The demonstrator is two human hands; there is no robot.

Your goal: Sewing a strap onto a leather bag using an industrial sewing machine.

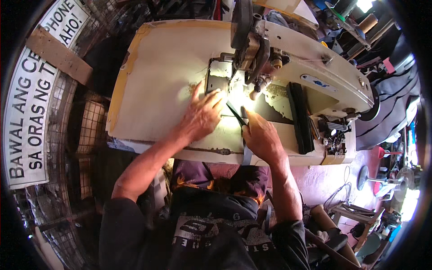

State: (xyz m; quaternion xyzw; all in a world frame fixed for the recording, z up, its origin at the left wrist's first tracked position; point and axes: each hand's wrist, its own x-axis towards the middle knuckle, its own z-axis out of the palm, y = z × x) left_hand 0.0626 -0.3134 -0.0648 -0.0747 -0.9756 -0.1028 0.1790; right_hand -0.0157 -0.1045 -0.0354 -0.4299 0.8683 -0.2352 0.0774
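My left hand (202, 114) lies on the sewing machine's bed beside the needle area, its fingers stretched out and apart. Nothing shows in its grasp. Closed fingers of my right hand (262, 137) hold a dark narrow strip (236, 112), which points up toward the needle area. Below that hand a grey strap (247, 155) hangs over the table's front edge; whether the two are one piece I cannot tell. Just beyond both hands stands the sewing machine's head (252, 58). Bright lamp glare washes out the spot under the needle.
The pale sewing table (166, 58) has tape along its left edge. A black bar (300, 118) lies at the right, next to a bobbin winder (336, 135). Thread spools (368, 22) stand far right. A wire mesh wall with a sign (29, 117) rises on the left.
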